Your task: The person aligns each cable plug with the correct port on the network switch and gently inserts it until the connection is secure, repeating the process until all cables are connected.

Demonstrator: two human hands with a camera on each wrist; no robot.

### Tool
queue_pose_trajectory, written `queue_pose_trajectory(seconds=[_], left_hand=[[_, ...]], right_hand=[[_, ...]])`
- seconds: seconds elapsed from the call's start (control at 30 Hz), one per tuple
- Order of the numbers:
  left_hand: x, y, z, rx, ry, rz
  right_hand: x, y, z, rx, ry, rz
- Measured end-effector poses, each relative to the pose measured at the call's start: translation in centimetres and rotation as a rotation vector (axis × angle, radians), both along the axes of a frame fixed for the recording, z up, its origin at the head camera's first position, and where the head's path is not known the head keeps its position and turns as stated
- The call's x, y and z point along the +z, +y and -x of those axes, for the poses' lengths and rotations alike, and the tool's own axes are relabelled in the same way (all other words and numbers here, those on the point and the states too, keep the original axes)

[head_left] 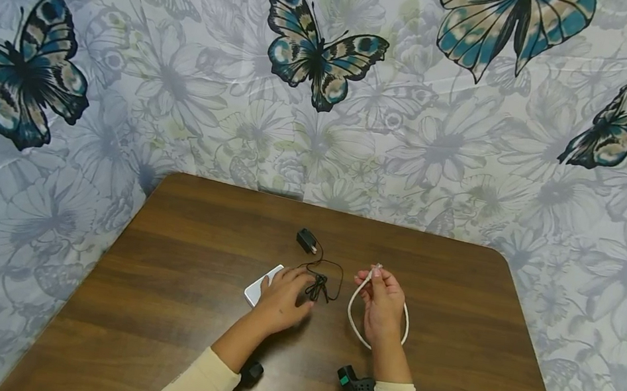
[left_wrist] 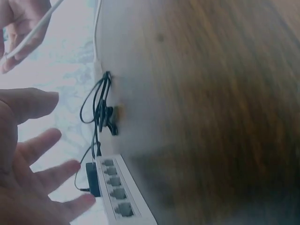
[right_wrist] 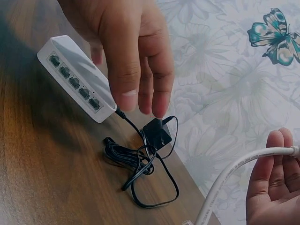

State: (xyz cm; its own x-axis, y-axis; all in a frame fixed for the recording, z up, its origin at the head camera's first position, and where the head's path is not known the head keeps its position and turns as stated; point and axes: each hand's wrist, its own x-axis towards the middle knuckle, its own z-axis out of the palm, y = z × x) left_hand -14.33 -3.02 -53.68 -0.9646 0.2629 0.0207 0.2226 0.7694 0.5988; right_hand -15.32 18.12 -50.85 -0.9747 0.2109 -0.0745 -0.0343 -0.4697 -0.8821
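A white network switch [right_wrist: 79, 79] with a row of ports along one side lies on the table. My left hand [head_left: 282, 298] is over it, fingers spread and loosely bent, covering part of it in the head view. In the left wrist view the fingers [left_wrist: 42, 180] grip nothing. My right hand [head_left: 385, 302] pinches a white Ethernet cable [head_left: 351, 306] near one end, between thumb and fingers. The rest of the cable hangs in a loop around that hand. A thin black cord [right_wrist: 124, 157], partly bundled, runs from the switch to a black power adapter [head_left: 306, 240].
The brown wooden table [head_left: 161, 334] has rounded far corners. Behind it hangs a pale floral cloth [head_left: 345, 140] with large butterflies. The adapter lies beyond the switch, its prongs showing, and the bundled cord lies between my two hands.
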Motion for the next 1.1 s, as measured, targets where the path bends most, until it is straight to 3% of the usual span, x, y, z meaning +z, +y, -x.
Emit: queue_pose_trajectory(seconds=[0.13, 0.47, 0.9, 1.1], left_hand=[[0.2, -0.5, 0.0, 0.032, -0.064, 0.037], [-0.1, -1.2, 0.1, 0.077, -0.108, 0.130], [-0.2, -2.4, 0.3, 0.131, -0.126, 0.119], [-0.4, -3.2, 0.3, 0.148, -0.123, 0.157]], right_hand=[[-0.1, 0.0, 0.0, 0.002, -0.008, 0.010], [-0.3, 0.1, -0.2, 0.001, -0.007, -0.004], [-0.5, 0.1, -0.1, 0.020, -0.025, -0.029], [-0.5, 0.1, -0.1, 0.023, -0.028, -0.038]])
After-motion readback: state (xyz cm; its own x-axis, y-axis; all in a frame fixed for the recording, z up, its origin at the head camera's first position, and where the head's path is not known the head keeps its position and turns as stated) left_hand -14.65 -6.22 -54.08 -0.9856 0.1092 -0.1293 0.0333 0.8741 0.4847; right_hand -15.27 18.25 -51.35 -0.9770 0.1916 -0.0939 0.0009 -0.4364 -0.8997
